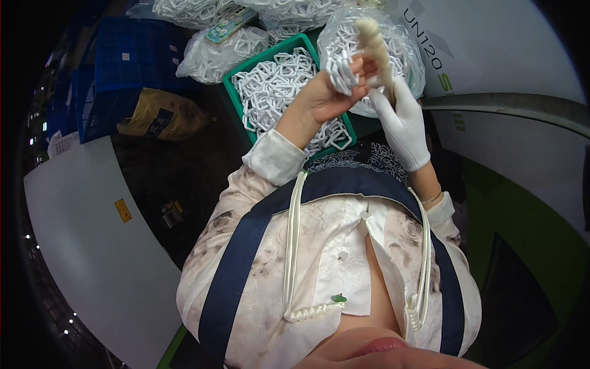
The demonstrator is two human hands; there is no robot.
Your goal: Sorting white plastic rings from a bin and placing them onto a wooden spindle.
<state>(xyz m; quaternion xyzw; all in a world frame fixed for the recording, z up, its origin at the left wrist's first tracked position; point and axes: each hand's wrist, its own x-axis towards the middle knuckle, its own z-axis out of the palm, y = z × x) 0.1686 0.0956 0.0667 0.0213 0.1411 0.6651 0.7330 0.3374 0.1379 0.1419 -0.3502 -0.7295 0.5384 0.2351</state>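
Observation:
My bare left hand [329, 98] is closed round several white plastic links [342, 71], bunched side by side at its fingers. My right hand [402, 126], in a white knit glove, grips the lower end of a long cream stick-like thing [375, 49]. Its upper end is thick and ridged, and its exact kind cannot be made out. Both hands meet above the right edge of a green crate [230, 86] heaped with loose white links [270, 86]. My left fingertips are close against the cream thing.
Clear bags of white links [209, 58] stand beyond the crate, one with a patterned phone-like object [230, 26] on it. Another bag [412, 61] is behind my hands. Blue crates [132, 61] and a brown sack [163, 114] lie left; white machine panels [491, 49] flank me.

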